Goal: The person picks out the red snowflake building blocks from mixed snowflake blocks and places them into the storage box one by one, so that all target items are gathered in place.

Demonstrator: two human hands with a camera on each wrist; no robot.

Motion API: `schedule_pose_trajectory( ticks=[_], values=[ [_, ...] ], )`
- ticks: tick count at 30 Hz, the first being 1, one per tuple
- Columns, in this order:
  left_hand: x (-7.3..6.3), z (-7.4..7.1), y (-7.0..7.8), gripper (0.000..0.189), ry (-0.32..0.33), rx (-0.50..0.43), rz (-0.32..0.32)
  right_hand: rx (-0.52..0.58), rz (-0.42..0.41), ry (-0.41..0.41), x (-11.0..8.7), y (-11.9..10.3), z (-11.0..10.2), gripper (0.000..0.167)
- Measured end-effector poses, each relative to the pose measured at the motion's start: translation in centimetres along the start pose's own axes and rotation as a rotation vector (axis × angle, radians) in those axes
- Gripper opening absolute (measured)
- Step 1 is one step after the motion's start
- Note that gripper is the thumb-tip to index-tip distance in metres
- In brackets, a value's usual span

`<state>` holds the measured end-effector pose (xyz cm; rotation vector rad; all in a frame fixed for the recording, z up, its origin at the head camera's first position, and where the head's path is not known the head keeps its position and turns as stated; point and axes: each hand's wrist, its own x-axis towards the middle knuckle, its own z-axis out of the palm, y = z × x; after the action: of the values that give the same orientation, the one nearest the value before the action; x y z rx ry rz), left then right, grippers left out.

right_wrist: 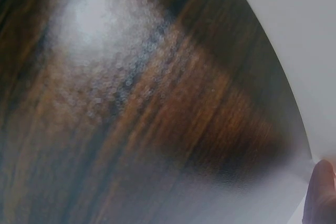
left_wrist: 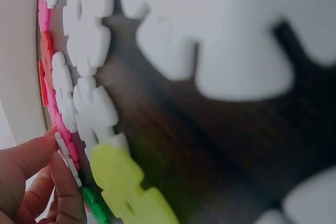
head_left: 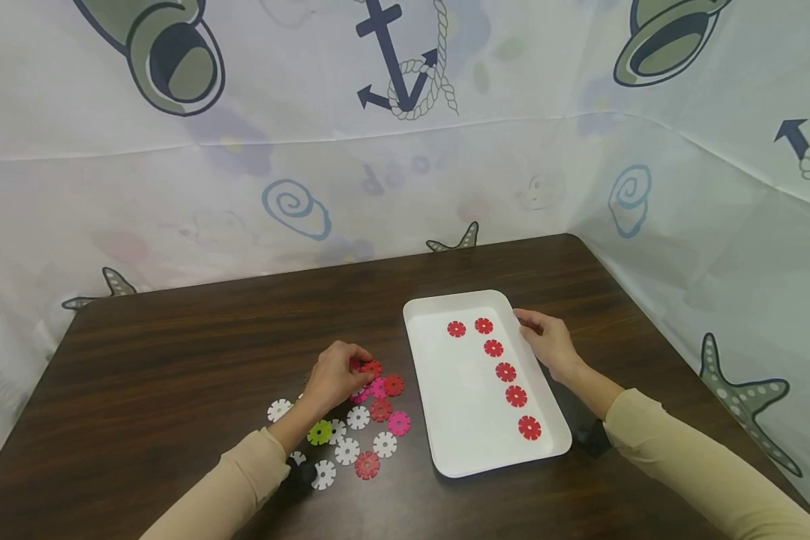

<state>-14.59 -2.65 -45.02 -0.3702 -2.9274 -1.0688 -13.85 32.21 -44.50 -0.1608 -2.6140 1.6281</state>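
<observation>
My left hand [head_left: 334,379] is at the far side of a loose pile of flower-shaped plastic discs, in white, pink, red and green. In the left wrist view its thumb and fingers pinch a white disc [left_wrist: 68,158] beside pink ones [left_wrist: 63,129]. A yellow-green disc [head_left: 319,432] lies nearer the wrist. To the right is a white tray [head_left: 466,405] holding several red discs [head_left: 505,372], two along the top and the others down its right side. My right hand [head_left: 550,345] holds the tray's right rim; a fingertip shows at the edge in the right wrist view.
The pieces lie on a dark wood-grain table [head_left: 196,352], close to the tray's left side. A printed white curtain [head_left: 378,187] hangs behind the table and along its right edge [head_left: 648,322].
</observation>
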Motion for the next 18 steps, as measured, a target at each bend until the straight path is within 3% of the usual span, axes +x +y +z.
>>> schedule_pose_trajectory(
  ticks=[18],
  values=[
    [-0.35, 0.40, 0.42, 0.024, 0.051, 0.028, 0.072, 0.011, -0.011, -0.003, 0.01, 0.09, -0.05, 0.041]
  ],
)
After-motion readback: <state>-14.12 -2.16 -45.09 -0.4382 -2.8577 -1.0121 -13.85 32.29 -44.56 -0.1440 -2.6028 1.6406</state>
